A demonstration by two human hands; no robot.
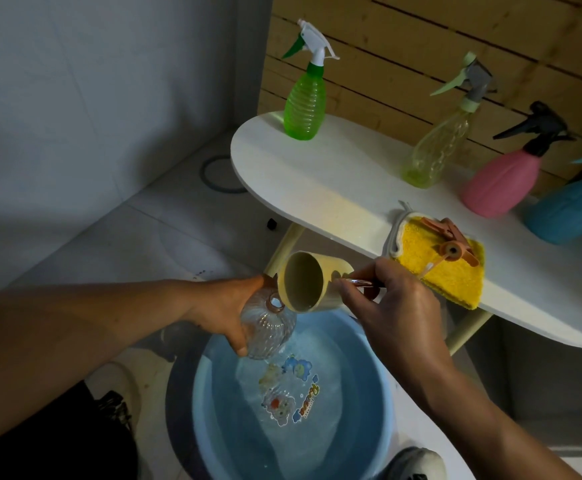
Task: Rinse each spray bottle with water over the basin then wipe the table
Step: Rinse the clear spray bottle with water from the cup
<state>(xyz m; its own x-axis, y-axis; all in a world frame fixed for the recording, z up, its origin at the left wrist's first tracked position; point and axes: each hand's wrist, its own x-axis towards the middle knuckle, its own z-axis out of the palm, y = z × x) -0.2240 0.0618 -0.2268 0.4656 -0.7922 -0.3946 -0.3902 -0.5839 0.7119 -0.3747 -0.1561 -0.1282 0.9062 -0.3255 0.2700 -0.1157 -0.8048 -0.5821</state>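
My left hand grips a clear ribbed bottle with its spray head off, tilted over the blue basin of water. My right hand holds a beige cup by its handle, tipped with its rim at the bottle's open neck. On the white table stand a green spray bottle, a clear yellowish spray bottle, a pink spray bottle and a blue spray bottle. A yellow cloth lies at the table's front edge with an orange spray head on it.
The basin sits on the tiled floor between my shoes. The table's cream legs stand just behind the basin. A wooden slat wall backs the table. A round floor drain lies to the left.
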